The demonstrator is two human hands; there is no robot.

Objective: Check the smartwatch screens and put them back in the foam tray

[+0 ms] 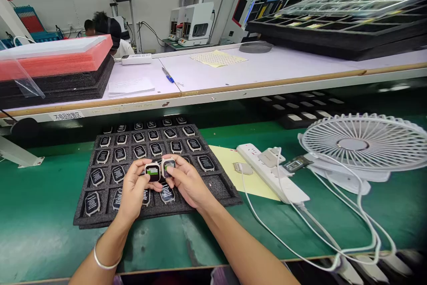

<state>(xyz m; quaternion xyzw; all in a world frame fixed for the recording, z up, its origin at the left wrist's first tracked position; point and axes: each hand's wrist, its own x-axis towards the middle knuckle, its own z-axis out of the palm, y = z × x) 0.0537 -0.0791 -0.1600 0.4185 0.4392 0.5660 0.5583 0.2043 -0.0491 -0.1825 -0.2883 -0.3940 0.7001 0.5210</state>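
In my left hand (135, 187) is a smartwatch without a strap (152, 172), its lit screen facing me with a green band across it. My right hand (187, 182) grips a second smartwatch (168, 167), the thumb lying on its screen. The two watches are side by side, close together. Both hands are above a black foam tray (216, 189) with rows of compartments. Many of these hold watch bodies with lit screens of white text, such as one watch (92, 203) at the near left corner. My hands hide part of the tray's middle.
Right of the tray lie a yellow sheet (263, 187), a white power strip (273, 174) with chargers and cables, and a white fan (363, 142). A shelf (213, 82) crosses behind, bearing foam stacks (53, 67), a blue pen (167, 75) and paper. Another person (110, 29) sits beyond.
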